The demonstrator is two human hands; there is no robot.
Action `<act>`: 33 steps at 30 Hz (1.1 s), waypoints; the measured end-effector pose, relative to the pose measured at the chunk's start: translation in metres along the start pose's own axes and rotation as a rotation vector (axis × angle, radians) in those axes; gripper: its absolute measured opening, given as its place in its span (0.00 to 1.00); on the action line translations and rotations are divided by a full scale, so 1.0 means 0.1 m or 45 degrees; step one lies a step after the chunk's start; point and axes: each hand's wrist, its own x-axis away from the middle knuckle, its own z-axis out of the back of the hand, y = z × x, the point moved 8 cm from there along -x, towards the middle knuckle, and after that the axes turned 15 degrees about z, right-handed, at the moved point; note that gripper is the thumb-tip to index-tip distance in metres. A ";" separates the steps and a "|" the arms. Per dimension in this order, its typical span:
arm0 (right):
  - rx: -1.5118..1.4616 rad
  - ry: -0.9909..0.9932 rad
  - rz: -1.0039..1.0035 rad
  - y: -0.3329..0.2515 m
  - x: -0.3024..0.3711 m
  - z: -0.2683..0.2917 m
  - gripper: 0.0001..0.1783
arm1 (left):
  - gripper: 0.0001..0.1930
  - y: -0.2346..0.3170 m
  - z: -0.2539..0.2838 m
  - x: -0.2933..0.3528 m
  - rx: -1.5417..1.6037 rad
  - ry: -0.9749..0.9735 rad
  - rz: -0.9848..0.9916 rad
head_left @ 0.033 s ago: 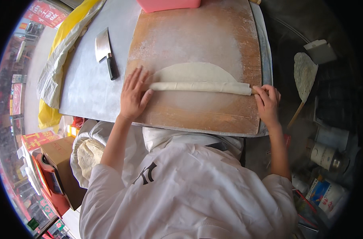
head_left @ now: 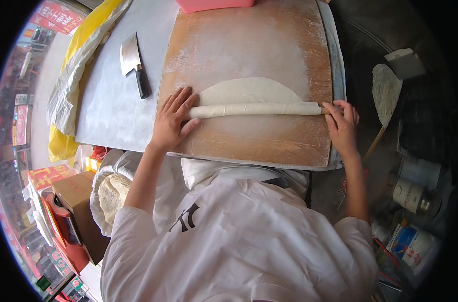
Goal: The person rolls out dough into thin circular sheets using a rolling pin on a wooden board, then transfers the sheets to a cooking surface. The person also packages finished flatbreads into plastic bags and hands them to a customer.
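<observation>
On the floured wooden board [head_left: 249, 50] lies a thin, pale sheet of dough [head_left: 249, 90]. Its near part is wound around a rolling pin [head_left: 325, 110], leaving a half-round flap flat on the far side. Only the pin's right end shows bare wood; dough covers the middle. My left hand [head_left: 168, 123] rests by the left end of the roll, fingers stretched out, thumb apart, the palm over the board. My right hand [head_left: 345, 128] holds the bare right end between thumb and bent fingers, near the board's right edge.
A cleaver [head_left: 131, 55] with a black handle lies on the grey tabletop [head_left: 105, 110] left of the board. A pink container [head_left: 216, 5] stands at the far edge. Lower left, dough [head_left: 113, 196] sits in a cloth-lined holder; a flat paddle [head_left: 386, 93] stands at right.
The dough roll and both hands sit a touch farther right and higher in the picture. The right hand's fingers have lifted and spread slightly at the pin's end. The view has shifted slightly.
</observation>
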 end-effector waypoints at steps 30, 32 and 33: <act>0.388 -0.181 -0.154 0.88 -1.41 -0.58 0.46 | 0.30 -0.53 -0.13 -0.59 0.147 0.420 0.523; 0.410 -0.117 -0.118 0.71 -1.04 -0.44 0.46 | 0.27 -0.34 -0.08 -0.21 0.166 0.403 0.479; 0.423 -0.102 -0.097 0.63 -0.84 -0.38 0.46 | 0.25 -0.19 0.00 -0.03 0.248 0.432 0.427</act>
